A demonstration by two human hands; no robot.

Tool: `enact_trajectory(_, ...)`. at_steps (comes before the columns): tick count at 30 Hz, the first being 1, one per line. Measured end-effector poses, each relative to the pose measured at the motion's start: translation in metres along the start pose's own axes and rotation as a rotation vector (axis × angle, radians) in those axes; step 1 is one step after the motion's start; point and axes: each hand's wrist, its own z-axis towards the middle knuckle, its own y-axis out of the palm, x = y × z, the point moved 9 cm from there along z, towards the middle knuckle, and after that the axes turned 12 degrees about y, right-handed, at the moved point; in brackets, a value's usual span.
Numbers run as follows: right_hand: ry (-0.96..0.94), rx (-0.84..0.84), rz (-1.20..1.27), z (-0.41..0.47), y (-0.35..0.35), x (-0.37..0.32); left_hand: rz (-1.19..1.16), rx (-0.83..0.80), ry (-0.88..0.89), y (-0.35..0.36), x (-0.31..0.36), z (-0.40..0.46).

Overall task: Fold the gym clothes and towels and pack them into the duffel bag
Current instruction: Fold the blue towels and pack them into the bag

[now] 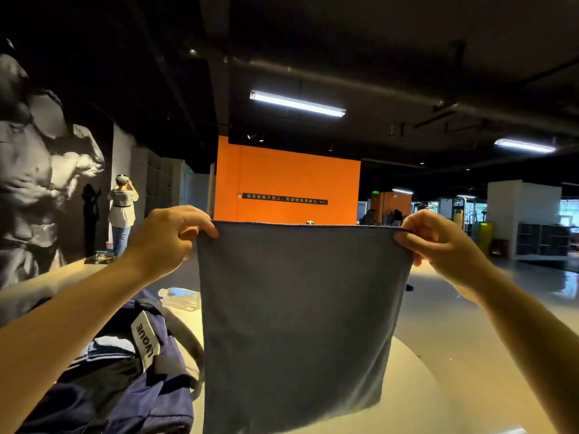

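Note:
A grey-blue towel (297,324) hangs flat in front of me, held up in the air by its top edge. My left hand (169,236) pinches the top left corner and my right hand (438,242) pinches the top right corner. The towel's lower edge reaches down over the table. The navy duffel bag (125,380) lies open at the lower left on the table, with a white label on its strap and dark clothes inside it. Part of the bag is hidden behind the towel and my left forearm.
A clear water bottle (180,297) lies on the pale round table (423,386) behind the bag. A person (122,211) stands far off at the left by a mural wall. An orange wall (288,183) stands ahead.

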Motion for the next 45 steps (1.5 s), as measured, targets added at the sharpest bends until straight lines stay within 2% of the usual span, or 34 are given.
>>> enact_trajectory(6,0.025,-0.046,0.089,-0.020,-0.022,-0.013,-0.199,-0.020,-0.105,-0.011,0.016,-0.004)
enact_trajectory(9,0.070,-0.001,0.175,-0.021,-0.033,-0.015,-0.269,-0.015,-0.164,-0.011,0.019,0.003)
enact_trajectory(12,0.133,0.049,0.112,-0.012,-0.030,0.000,-0.325,-0.049,-0.257,0.007,0.015,0.003)
enact_trajectory(18,0.444,-0.090,-0.097,0.004,0.045,0.112,-0.281,-0.260,-0.534,0.108,-0.043,-0.064)
enact_trajectory(24,0.725,-0.165,-0.055,-0.026,0.150,0.234,-0.168,-0.429,-0.810,0.221,-0.082,-0.190)
enact_trajectory(29,0.744,-0.131,-0.037,-0.055,0.203,0.286,-0.200,-0.358,-0.825,0.270,-0.058,-0.243)
enact_trajectory(33,0.749,0.033,0.075,-0.077,0.209,0.298,-0.138,-0.485,-0.763,0.296,-0.046,-0.266)
enact_trajectory(35,0.657,0.081,0.082,-0.089,0.211,0.295,-0.060,-0.567,-0.701,0.302,-0.044,-0.272)
enact_trajectory(39,0.512,-0.039,0.000,-0.108,0.227,0.301,0.069,-0.645,-0.682,0.297,-0.059,-0.281)
enact_trajectory(45,0.426,-0.192,-0.201,-0.109,0.239,0.307,0.196,-0.741,-0.669,0.290,-0.073,-0.284)
